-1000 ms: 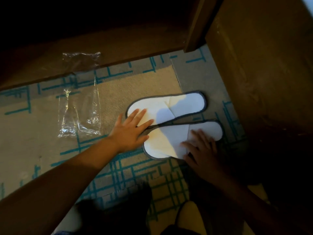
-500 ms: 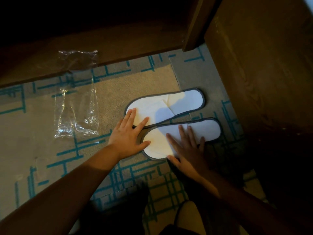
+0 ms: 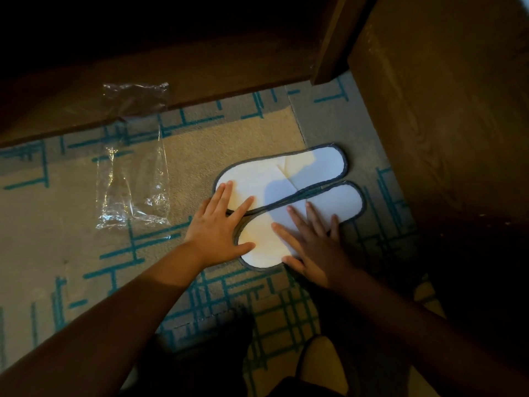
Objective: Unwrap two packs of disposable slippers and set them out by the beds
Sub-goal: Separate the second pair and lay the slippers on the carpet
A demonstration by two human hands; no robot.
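While both palms lie spread flat on the pair, the slippers [image 3: 286, 196] sit on the carpet [image 3: 71, 224] in the corner between two dark wooden bed frames [image 3: 446, 138], toes toward the person, heels angled away, edges touching. The left hand [image 3: 220, 224] presses the far slipper's toe with fingers open; the right hand [image 3: 312, 242] flattens the near one, gripping nothing. To do this well, I'd judge light even pressure smooths the fold creases, then a nudge squares the pair up parallel. Count: two slippers, one empty clear wrapper [image 3: 134, 167] well to the left, two hands. A second pack is not in view.
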